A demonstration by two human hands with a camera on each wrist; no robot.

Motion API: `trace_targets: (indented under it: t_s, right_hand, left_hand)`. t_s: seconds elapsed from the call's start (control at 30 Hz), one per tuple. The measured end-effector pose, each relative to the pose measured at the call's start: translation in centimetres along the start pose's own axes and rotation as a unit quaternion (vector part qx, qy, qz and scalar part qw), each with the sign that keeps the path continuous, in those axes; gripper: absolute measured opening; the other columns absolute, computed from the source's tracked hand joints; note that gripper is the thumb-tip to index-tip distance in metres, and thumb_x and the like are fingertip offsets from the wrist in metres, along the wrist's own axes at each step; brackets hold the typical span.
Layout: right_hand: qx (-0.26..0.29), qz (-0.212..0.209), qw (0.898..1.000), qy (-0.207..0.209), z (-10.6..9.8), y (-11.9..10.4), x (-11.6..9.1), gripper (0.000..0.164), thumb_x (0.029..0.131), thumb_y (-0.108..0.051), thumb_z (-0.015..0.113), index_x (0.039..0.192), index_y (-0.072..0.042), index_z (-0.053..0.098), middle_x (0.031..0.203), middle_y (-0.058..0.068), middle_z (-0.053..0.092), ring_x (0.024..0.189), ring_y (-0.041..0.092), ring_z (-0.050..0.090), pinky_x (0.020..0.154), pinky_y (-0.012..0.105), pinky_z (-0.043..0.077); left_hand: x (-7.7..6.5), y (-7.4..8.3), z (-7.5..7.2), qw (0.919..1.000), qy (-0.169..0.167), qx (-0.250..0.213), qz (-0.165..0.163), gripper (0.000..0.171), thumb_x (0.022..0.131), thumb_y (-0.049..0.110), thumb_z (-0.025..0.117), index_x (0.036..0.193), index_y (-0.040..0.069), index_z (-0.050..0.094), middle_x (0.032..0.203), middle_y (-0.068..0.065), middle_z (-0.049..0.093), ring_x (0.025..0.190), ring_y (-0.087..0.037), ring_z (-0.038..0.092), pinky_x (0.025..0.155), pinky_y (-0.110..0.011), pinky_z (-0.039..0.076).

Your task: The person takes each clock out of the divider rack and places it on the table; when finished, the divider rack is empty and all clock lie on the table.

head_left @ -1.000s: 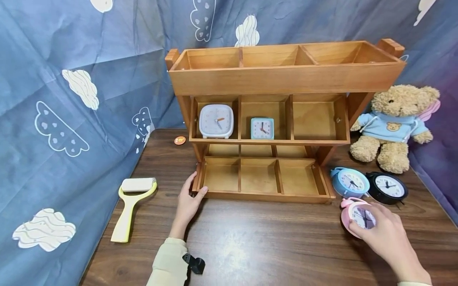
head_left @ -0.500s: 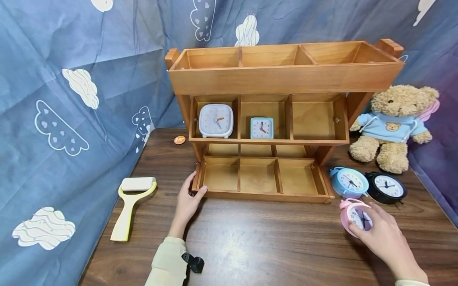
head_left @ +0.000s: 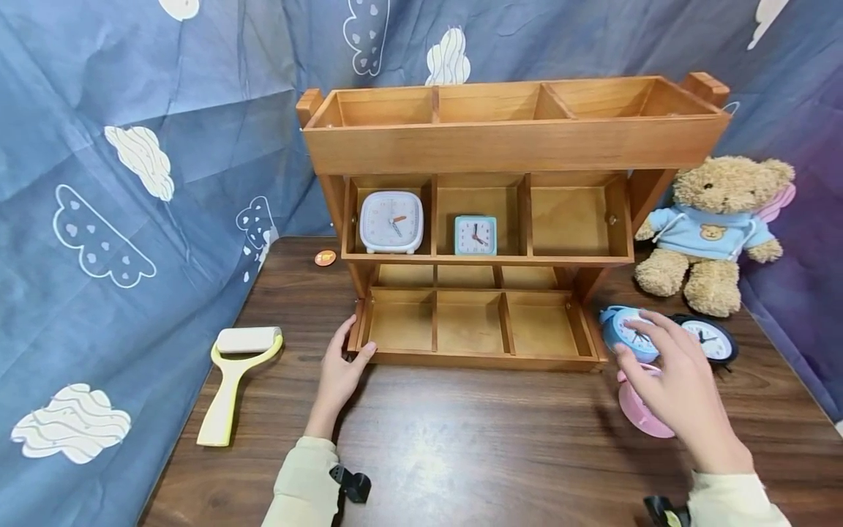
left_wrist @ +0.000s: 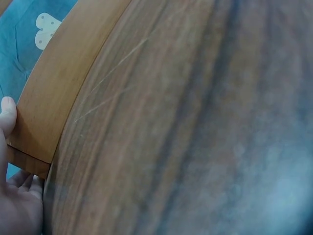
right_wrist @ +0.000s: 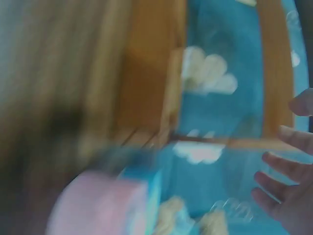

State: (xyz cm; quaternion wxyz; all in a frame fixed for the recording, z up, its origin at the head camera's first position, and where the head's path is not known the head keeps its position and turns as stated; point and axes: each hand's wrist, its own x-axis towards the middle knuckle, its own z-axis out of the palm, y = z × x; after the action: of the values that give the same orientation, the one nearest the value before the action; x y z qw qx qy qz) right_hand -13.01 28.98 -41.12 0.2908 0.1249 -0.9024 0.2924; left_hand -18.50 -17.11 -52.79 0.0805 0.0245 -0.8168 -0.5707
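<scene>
My left hand [head_left: 339, 377] grips the lower left corner of a wooden three-tier shelf [head_left: 514, 148]. In the left wrist view its thumb [left_wrist: 8, 115] lies on the front board and the other fingers reach round the end. My right hand [head_left: 688, 391], fingers spread and holding nothing, hovers over a pink alarm clock [head_left: 640, 413]. That clock stands on the table with its pink casing showing and its dial out of sight. A blue alarm clock [head_left: 615, 333] is partly hidden behind the right fingers. Beside it is a black alarm clock [head_left: 714, 340].
A white square clock [head_left: 378, 234] and a small teal clock [head_left: 464, 238] stand in the shelf's middle tier. A teddy bear [head_left: 707, 227] sits at the right. On the left lie a yellow-handled roller [head_left: 220, 410] and an orange round piece [head_left: 325, 258].
My right hand has let go of the pink alarm clock and risen over it with fingers spread. The clock has turned so its dial no longer shows. My left hand stays on the shelf.
</scene>
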Motion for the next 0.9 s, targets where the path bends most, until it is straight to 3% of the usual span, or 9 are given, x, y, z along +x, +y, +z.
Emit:
trace_targets:
  t_s: [0.1,0.17,0.33,0.43,0.53,0.67,0.9]
  right_hand:
    - [0.021,-0.032,0.999,0.007,0.8,-2.1,2.6,0.035,0.083,-0.010,0.075,0.117,-0.002,0.069,0.132,0.020,0.060,0.120,0.044,0.049,0.107,0.018,0.027]
    - [0.037,-0.058,0.998,0.014,1.4,-3.4,4.4,0.034,0.085,-0.011,0.075,0.117,-0.003,0.069,0.132,0.017,0.061,0.122,0.041,0.049,0.108,0.019,0.028]
    - [0.075,-0.138,0.987,0.038,3.4,-6.1,9.0,0.035,0.084,-0.011,0.071,0.118,-0.002,0.069,0.130,0.016,0.063,0.125,0.038,0.051,0.109,0.042,0.034]
    - [0.079,-0.165,0.983,0.023,4.7,-7.3,11.5,0.035,0.085,-0.010,0.068,0.119,-0.003,0.067,0.132,0.016,0.062,0.126,0.037,0.051,0.103,0.052,0.035]
    - [0.061,-0.165,0.984,-0.015,6.1,-8.3,13.6,0.033,0.089,-0.014,0.065,0.120,-0.005,0.066,0.136,0.012,0.059,0.129,0.034,0.049,0.099,0.057,0.033]
    - [0.012,-0.139,0.988,-0.067,7.5,-8.7,16.0,0.035,0.093,-0.022,0.059,0.125,-0.009,0.064,0.140,0.008,0.058,0.140,0.031,0.036,0.103,0.061,0.024]
    - [-0.048,-0.097,0.988,-0.112,8.7,-8.3,18.0,0.041,0.093,-0.028,0.056,0.132,-0.015,0.062,0.142,0.003,0.057,0.148,0.027,0.013,0.105,0.060,0.013]
  left_hand:
    - [0.0,0.1,0.0,1.0000,0.003,0.003,0.002,0.064,0.092,0.034,0.071,0.149,0.026,0.043,0.155,-0.007,0.040,0.144,-0.029,0.033,0.115,-0.055,0.028]
    - [0.0,0.1,-0.1,1.0000,0.003,0.006,0.003,0.064,0.092,0.034,0.071,0.149,0.026,0.044,0.154,-0.008,0.041,0.143,-0.029,0.034,0.115,-0.054,0.029]
    - [-0.1,0.2,-0.1,0.9999,0.004,0.014,0.000,0.064,0.092,0.034,0.072,0.149,0.028,0.044,0.153,-0.009,0.042,0.142,-0.030,0.036,0.114,-0.054,0.031]
    - [-0.1,0.2,-0.1,0.9998,0.008,0.019,0.002,0.064,0.092,0.034,0.072,0.149,0.028,0.045,0.152,-0.010,0.044,0.141,-0.030,0.038,0.113,-0.054,0.032]
    - [0.0,0.1,-0.1,0.9997,0.013,0.022,0.005,0.063,0.091,0.034,0.072,0.148,0.028,0.045,0.151,-0.009,0.045,0.140,-0.030,0.040,0.113,-0.053,0.032]
    - [0.0,-0.2,0.1,0.9995,0.014,0.028,0.003,0.064,0.091,0.035,0.073,0.148,0.029,0.045,0.152,-0.008,0.045,0.141,-0.029,0.039,0.114,-0.054,0.031]
    - [-0.2,0.0,0.0,0.9993,0.018,0.032,-0.001,0.065,0.090,0.037,0.073,0.148,0.032,0.045,0.153,-0.008,0.042,0.142,-0.030,0.036,0.114,-0.057,0.030]
